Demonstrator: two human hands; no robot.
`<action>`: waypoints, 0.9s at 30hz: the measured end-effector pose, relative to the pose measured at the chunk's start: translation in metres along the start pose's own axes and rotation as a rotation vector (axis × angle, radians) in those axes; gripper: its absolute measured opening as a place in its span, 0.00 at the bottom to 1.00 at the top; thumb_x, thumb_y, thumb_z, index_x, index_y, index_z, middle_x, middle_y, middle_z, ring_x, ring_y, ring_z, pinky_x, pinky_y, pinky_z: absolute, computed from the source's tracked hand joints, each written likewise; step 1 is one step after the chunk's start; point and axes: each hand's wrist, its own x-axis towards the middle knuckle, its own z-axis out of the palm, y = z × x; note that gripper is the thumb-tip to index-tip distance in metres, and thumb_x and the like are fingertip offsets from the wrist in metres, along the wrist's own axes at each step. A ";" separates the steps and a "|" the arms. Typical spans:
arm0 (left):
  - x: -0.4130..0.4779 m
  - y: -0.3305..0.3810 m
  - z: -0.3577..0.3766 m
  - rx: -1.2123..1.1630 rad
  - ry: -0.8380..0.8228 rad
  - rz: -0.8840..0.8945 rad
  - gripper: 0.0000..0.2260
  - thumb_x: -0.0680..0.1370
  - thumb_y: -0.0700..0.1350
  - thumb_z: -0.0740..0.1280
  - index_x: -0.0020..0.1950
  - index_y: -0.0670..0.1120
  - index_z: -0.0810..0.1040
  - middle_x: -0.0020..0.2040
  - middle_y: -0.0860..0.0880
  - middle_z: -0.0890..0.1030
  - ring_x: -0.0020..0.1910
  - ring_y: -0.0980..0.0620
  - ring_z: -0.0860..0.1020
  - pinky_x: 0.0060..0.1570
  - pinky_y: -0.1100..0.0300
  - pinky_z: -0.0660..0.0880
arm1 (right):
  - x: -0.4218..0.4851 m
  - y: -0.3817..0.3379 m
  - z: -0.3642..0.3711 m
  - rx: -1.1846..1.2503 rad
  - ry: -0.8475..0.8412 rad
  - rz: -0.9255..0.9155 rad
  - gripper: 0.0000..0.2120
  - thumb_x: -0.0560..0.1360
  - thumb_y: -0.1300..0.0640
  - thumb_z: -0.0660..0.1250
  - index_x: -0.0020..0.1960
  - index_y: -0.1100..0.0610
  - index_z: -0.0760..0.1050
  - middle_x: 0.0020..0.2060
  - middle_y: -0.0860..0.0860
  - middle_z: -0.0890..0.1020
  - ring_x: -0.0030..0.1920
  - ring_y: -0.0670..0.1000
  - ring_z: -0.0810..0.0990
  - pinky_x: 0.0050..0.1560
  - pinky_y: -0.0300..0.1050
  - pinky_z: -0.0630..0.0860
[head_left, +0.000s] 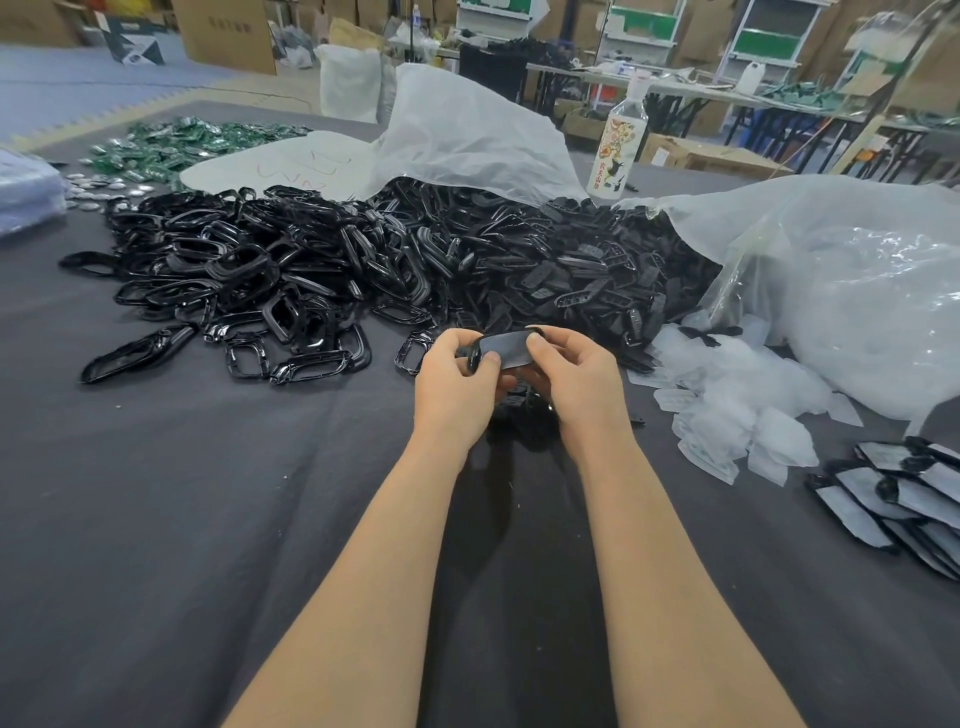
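Pinching a black shell (506, 351) at both ends with left grip (454, 387) and right grip (574, 387), thumbs on top, above the grey worktop (208, 519) near heaped black frames (260, 270)

The clear plastic bottle with a white cap and a flowered label (618, 140) carries a vertical line of Chinese characters at the label's lower left, seemingly 农夫山泉. Red handwritten strokes on the white woven sack (311, 161) and faint dark letters on the large brown cardboard box (223, 31) are too unclear to read.

bottle (618, 150) upright behind black pile (311, 260) | green boards (171, 143) far left | clear pouches (727, 415) right
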 end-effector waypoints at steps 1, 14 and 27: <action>0.000 0.000 0.000 -0.004 0.004 0.002 0.11 0.80 0.38 0.63 0.46 0.54 0.71 0.43 0.48 0.82 0.33 0.61 0.82 0.40 0.64 0.80 | 0.000 0.000 0.000 -0.017 0.000 -0.008 0.07 0.77 0.65 0.65 0.46 0.54 0.77 0.42 0.53 0.82 0.43 0.50 0.82 0.41 0.37 0.80; -0.001 0.000 -0.001 0.101 0.027 0.082 0.12 0.80 0.38 0.62 0.44 0.55 0.70 0.43 0.48 0.83 0.36 0.60 0.82 0.39 0.64 0.80 | 0.001 0.003 0.003 -0.106 0.041 -0.036 0.06 0.77 0.65 0.64 0.48 0.56 0.77 0.43 0.54 0.83 0.40 0.46 0.83 0.42 0.39 0.81; -0.003 0.002 0.000 0.115 0.043 0.076 0.12 0.80 0.40 0.64 0.44 0.57 0.69 0.44 0.49 0.83 0.36 0.61 0.82 0.37 0.67 0.78 | -0.001 0.004 0.003 -0.322 0.014 -0.075 0.04 0.77 0.62 0.65 0.45 0.54 0.75 0.43 0.57 0.84 0.44 0.55 0.84 0.51 0.54 0.81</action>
